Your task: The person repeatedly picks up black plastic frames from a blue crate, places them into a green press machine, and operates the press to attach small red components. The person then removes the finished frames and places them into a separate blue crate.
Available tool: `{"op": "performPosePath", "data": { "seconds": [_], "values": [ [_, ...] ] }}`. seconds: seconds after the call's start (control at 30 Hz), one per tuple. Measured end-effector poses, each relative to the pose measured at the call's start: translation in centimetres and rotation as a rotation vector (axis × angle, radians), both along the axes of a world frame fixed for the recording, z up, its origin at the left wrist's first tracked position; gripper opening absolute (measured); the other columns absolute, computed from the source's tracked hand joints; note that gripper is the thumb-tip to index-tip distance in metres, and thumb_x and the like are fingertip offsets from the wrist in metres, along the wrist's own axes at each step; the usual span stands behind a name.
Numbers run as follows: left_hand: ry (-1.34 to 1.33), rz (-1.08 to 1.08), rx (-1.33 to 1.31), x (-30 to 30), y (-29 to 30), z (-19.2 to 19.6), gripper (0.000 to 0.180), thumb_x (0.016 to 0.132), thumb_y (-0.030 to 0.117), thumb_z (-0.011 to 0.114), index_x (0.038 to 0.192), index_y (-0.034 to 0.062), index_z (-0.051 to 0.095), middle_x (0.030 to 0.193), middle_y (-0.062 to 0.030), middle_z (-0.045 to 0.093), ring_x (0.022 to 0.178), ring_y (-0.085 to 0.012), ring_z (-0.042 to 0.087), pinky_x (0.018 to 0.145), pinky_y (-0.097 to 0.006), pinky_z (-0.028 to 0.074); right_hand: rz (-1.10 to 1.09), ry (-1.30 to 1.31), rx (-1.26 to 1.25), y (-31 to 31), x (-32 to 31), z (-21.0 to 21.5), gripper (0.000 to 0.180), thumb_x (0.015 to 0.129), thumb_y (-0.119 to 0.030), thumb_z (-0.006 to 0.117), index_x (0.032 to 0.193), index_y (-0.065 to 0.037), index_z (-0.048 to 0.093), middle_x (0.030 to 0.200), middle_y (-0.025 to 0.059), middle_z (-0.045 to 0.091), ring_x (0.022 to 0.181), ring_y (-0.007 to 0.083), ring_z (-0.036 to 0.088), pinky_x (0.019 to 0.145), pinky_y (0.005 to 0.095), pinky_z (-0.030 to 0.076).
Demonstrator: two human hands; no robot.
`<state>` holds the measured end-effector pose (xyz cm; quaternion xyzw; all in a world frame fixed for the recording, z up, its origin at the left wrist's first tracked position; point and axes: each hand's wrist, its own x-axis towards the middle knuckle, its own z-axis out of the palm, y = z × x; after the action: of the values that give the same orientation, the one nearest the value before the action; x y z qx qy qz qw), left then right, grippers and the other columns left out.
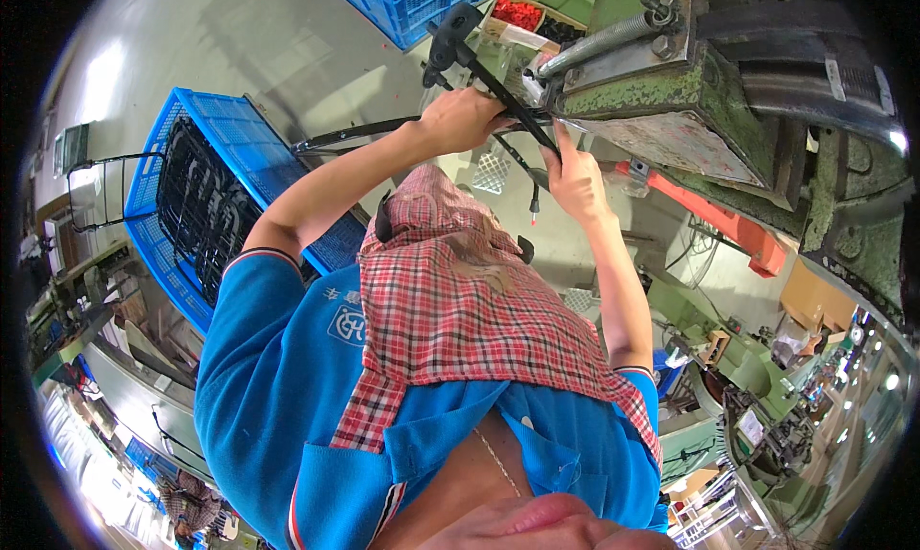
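I hold a black tubular frame (508, 92) up at the front of the green machine (661, 100). It has thin black rods and a thick dark plastic joint (458, 34) at its upper end. My left hand (462, 119) is closed round the frame's rods, left of the machine. My right hand (578, 178) grips the lower end of the thick tube, with one finger stretched up beside the machine's edge. More thin rods of the frame run out to the left, past my left wrist. Where the frame meets the machine is partly hidden.
A blue plastic crate (235, 152) full of black parts stands on the left. Another blue crate (407, 9) is at the far side. A tray of small red parts (517, 13) and black ones sits beside the machine. An orange-red bar (709, 215) lies below it.
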<state>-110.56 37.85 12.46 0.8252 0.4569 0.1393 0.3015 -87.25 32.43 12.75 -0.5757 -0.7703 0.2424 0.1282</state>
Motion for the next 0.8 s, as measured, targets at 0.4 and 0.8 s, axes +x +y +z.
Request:
{"op": "performPosePath", "data": {
  "seconds": [0.4, 0.8],
  "values": [
    [0.180, -0.063, 0.079, -1.1, 4.5, 1.3, 0.033, 0.089, 0.037, 0.057, 0.083, 0.0064, 0.066, 0.081, -0.0126, 0.067, 0.075, -0.0342, 0.065, 0.065, -0.045, 0.052, 0.008, -0.062, -0.047, -0.7, 0.7, -3.4, 0.062, 0.093, -0.015, 0.054, 0.148, -0.014, 0.025, 0.065, 0.0254, 0.057, 0.061, 0.0443, 0.058, 0.055, 0.0438, 0.046],
    [0.437, -0.300, 0.310, 12.8, 22.3, -8.4, 0.017, 0.077, 0.011, 0.066, 0.091, 0.0087, 0.073, 0.097, -0.0115, 0.071, 0.092, -0.0302, 0.068, 0.071, -0.041, 0.056, 0.037, -0.148, 0.192, -1.0, -0.2, -4.2, 0.067, 0.091, -0.019, 0.055, 0.149, -0.017, 0.021, 0.064, 0.0257, 0.058, 0.059, 0.0441, 0.059, 0.054, 0.0506, 0.044]
  ]
}}
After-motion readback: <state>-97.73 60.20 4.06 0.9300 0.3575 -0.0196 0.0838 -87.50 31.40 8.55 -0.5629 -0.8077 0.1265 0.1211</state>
